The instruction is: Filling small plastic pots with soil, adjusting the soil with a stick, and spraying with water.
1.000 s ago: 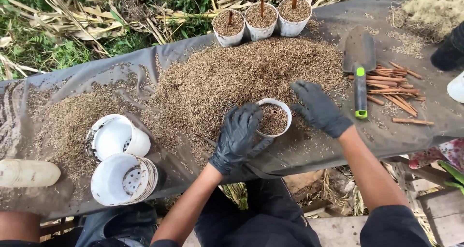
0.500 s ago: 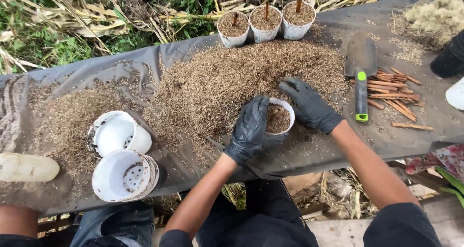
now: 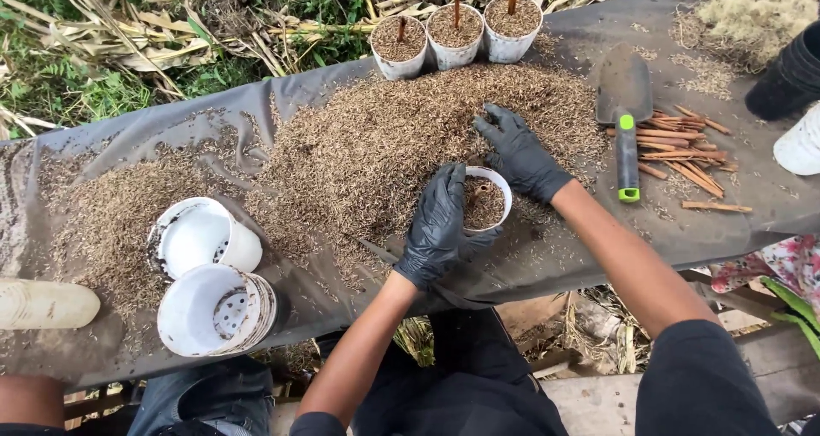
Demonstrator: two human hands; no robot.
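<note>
Far left edge: pale cream plastic bottle [image 3: 47,304] lying on its side on the dark grey plastic sheet [image 3: 213,120] that covers the bench. Just right of it, two stacks of empty white perforated plastic pots [image 3: 213,282], tipped over, mouths toward the camera, resting in scattered husk. Centre: broad heap of brown rice-husk potting mix [image 3: 376,146] spread over the sheet. Left hand [image 3: 440,227], black glove, wrapped around the near-left side of a small white plastic pot [image 3: 487,199]; fingers curled on the wall, a firm grasp. Pot stands upright at the near edge of the heap, filled with husk almost to the rim. Right hand [image 3: 519,152], black glove, lies palm down on the heap just behind and right of the pot, fingers spread; probably loose and holding nothing, though the palm side is hidden. Behind, at the far edge: three filled white pots with brown sticks [image 3: 455,33] upright in a row. Right: grey metal trowel with green-black handle [image 3: 624,116], flat on the sheet, touching a pile of reddish-brown stick cuttings [image 3: 683,150]. Far right top: clump of pale fibrous moss [image 3: 752,13].
</note>
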